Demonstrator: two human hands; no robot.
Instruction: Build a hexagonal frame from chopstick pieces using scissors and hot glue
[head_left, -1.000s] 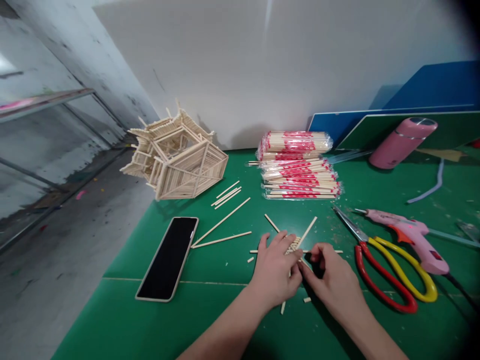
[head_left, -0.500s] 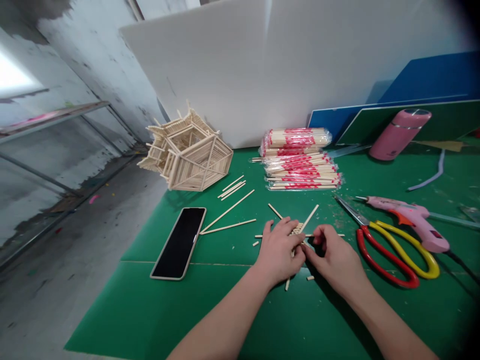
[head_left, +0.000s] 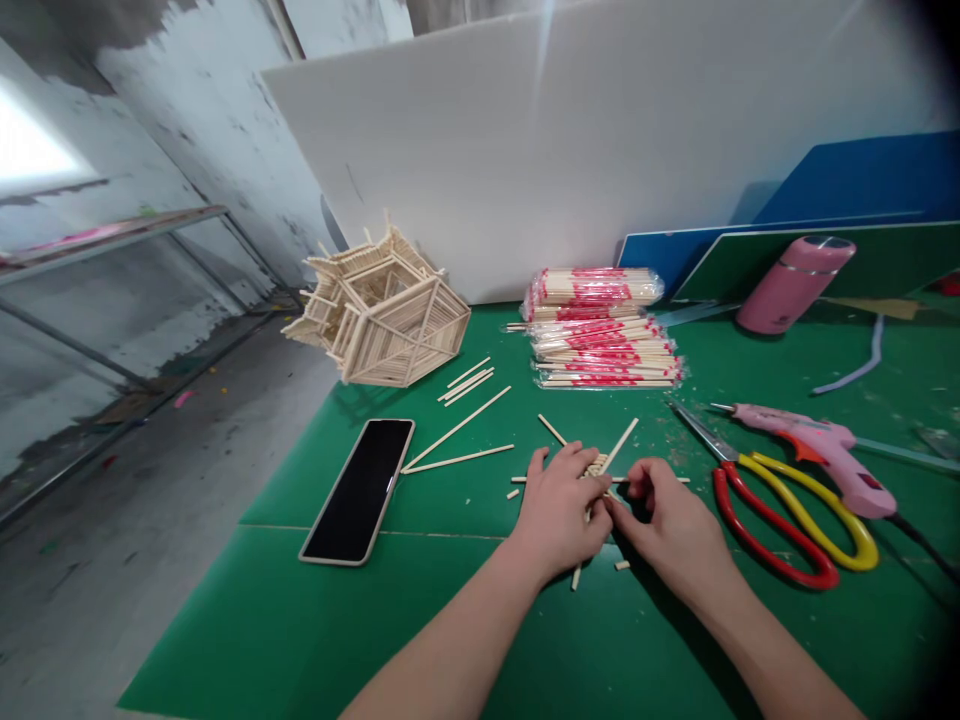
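Flat on the green table (head_left: 450, 620) lies a small star-shaped frame of wooden sticks (head_left: 621, 446), its arms reaching out from a layered middle. My left hand (head_left: 562, 512) covers much of that middle, fingers bent and pressing the frame down. From the right, my right hand (head_left: 670, 520) is closed with thumb and forefinger together at the frame's edge, close to my left thumb. What is between those fingertips is mostly hidden. Short cut stick bits (head_left: 622, 565) lie beside the frame.
Left are a phone (head_left: 358, 490), loose sticks (head_left: 459, 457) and a larger stick-built model (head_left: 405, 330). Packed bundles of sticks (head_left: 607, 350) lie behind. On the right are scissors (head_left: 780, 520), a pink glue gun (head_left: 832, 445) and a pink flask (head_left: 795, 285). A white board (head_left: 465, 170) stands behind.
The view has shifted slightly, so things sit a little lower in the picture. Both hands keep nearly the same place and grip on the stick frame.
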